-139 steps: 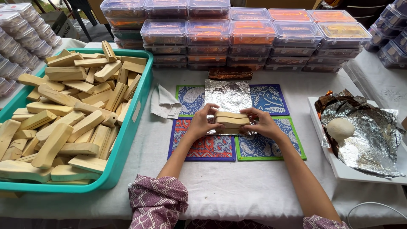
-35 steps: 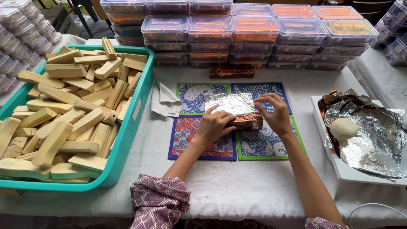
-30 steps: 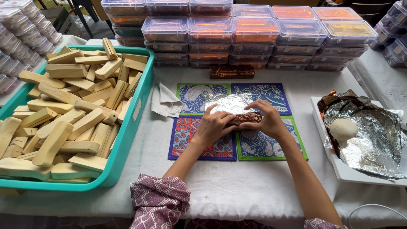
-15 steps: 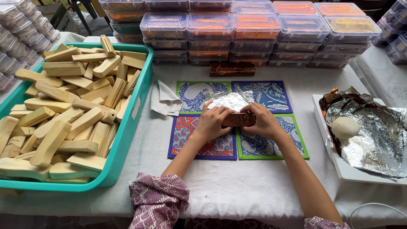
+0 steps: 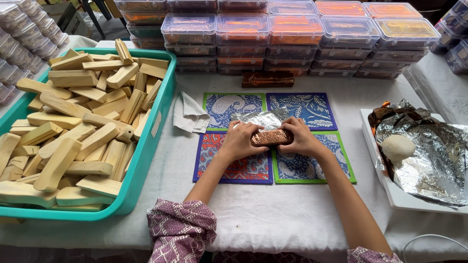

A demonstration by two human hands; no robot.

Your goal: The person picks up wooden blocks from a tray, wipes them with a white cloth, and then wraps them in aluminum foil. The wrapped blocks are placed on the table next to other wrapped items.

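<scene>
Holding a copper-brown embossed block (image 5: 271, 137) between both hands, and both are clamped on it. Nearest to me, my patterned purple sleeves (image 5: 181, 234) sit at the edge of the white-clothed table (image 5: 273, 214). Further out, my left hand (image 5: 240, 139) curls its fingers over the block's left end, and my right hand (image 5: 301, 137) wraps around the right end, thumb tucked beneath. The block lies level, just above the seam where the mats meet: a red-and-blue patterned mat (image 5: 233, 163) under my left wrist, a green-edged blue mat (image 5: 307, 165) under my right.

Just behind the block, a crinkled sheet of silver foil (image 5: 261, 118) lies on the two far mats, one green-edged blue paisley (image 5: 229, 103), one blue with leaves (image 5: 304, 107). A folded white cloth (image 5: 189, 115) rests beside them on the left.

Off to my left, a teal crate (image 5: 146, 160) is heaped with pale wooden blocks (image 5: 73, 131). Off to my right, a white tray (image 5: 390, 187) carries loose crumpled foil (image 5: 429, 151) and a pale rounded lump (image 5: 397, 146).

Further back, a dark brown wrapped bar (image 5: 268, 79) lies alone on the cloth. Behind it all, stacks of clear lidded plastic containers (image 5: 297, 36) run across the table's far edge, with more at both sides.
</scene>
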